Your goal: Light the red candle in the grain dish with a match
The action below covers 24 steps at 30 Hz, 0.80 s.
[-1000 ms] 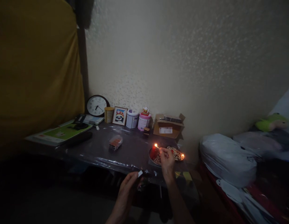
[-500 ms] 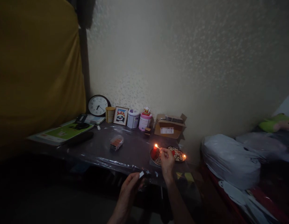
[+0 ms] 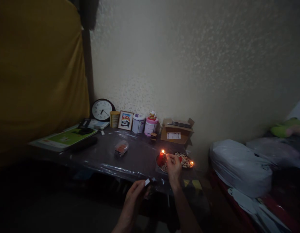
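My right hand (image 3: 173, 165) pinches a burning match (image 3: 164, 152) and holds its flame at the top of a red candle (image 3: 160, 158) standing on a patterned plate (image 3: 184, 160). A second small flame (image 3: 191, 163) burns at the plate's right rim. My left hand (image 3: 136, 193) is lower, near the table's front edge, closed round a small box (image 3: 147, 182) that looks like a matchbox. The room is dim, so fine detail is hard to see.
A dark table (image 3: 137, 155) covered in clear plastic carries a clock (image 3: 102, 110), a panda picture (image 3: 125, 120), tins (image 3: 138, 123), a cardboard box (image 3: 176, 131), a plastic packet (image 3: 121, 148) and books (image 3: 65, 137). Bagged bundles (image 3: 239, 166) lie to the right.
Both hands have stayed almost where they were, the match still at the candle; only the view has shifted slightly.
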Available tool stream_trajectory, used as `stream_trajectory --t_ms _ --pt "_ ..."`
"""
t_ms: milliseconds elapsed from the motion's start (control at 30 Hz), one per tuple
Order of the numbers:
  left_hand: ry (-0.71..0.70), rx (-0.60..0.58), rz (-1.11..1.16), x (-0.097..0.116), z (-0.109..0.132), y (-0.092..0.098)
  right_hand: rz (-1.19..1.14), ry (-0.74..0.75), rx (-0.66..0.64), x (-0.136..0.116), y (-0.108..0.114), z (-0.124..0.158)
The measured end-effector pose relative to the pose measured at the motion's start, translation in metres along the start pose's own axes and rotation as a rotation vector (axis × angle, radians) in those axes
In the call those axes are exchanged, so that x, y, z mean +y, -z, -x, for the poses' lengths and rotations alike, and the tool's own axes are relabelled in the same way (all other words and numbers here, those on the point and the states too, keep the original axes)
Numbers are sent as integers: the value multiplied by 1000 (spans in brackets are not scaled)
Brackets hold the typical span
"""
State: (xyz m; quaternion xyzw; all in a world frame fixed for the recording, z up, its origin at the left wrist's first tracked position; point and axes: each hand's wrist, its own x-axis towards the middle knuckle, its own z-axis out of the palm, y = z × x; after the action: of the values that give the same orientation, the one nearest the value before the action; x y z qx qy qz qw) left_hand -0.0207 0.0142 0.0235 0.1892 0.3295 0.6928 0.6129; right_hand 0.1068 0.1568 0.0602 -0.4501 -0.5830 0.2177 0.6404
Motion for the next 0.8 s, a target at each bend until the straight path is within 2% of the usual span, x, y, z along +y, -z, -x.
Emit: stream_trajectory --t_ms 167,400,800 --pt "-1 -13 -3 1 1 1 2 -4 3 5 -2 0" --pt "-3 27 -10 -4 -4 4 12 -8 6 7 -3 -1" --pt "7 26 -6 -5 -6 5 17 -10 9 2 -3 0"
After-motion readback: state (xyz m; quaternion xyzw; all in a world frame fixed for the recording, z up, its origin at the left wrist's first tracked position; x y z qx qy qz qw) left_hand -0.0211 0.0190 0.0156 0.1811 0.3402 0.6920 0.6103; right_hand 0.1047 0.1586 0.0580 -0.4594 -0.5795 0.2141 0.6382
